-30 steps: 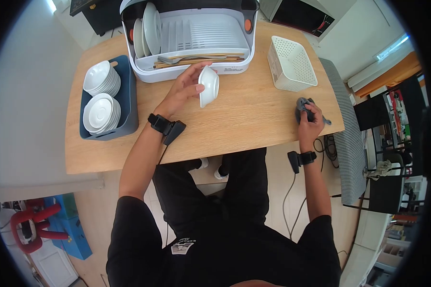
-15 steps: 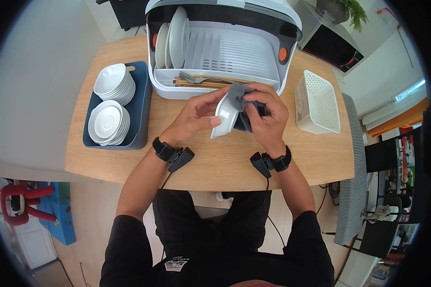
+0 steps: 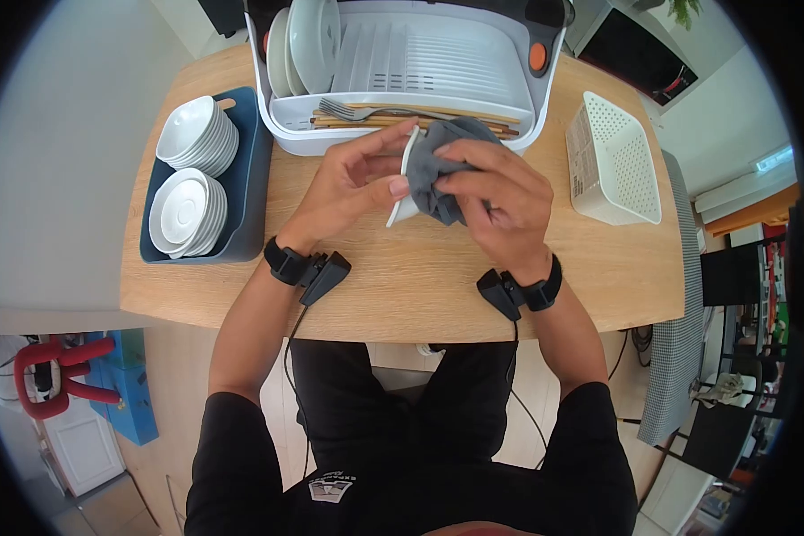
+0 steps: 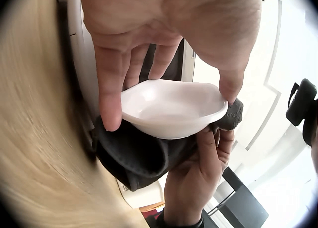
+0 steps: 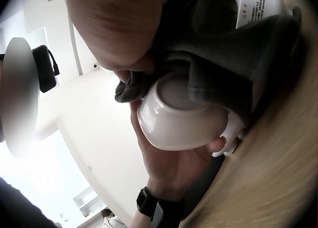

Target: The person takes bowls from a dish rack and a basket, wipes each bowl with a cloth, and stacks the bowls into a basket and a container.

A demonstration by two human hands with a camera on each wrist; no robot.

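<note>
Above the table, my left hand (image 3: 353,183) grips a small white bowl (image 4: 171,108) by its rim, thumb on one side and fingers on the other. The bowl is tipped on its side, its hollow facing the left palm. My right hand (image 3: 505,196) holds a dark grey cloth (image 3: 447,165) against the outside of the bowl. In the right wrist view the cloth drapes over part of the bowl's round base (image 5: 181,121). From the head view, cloth and right fingers hide most of the bowl.
A blue-grey bin (image 3: 250,205) at the left holds stacked white bowls (image 3: 192,129) and small white dishes (image 3: 183,210). Behind the hands stands a white dish rack (image 3: 308,141) with plates (image 3: 313,45), chopsticks and a fork (image 3: 344,109). At the right is a white perforated basket (image 3: 612,161).
My right hand has come from the table's right side to the bowl, bringing the grey cloth. The cloth now covers more of the bowl's outside. My left hand keeps its hold on the rim.
</note>
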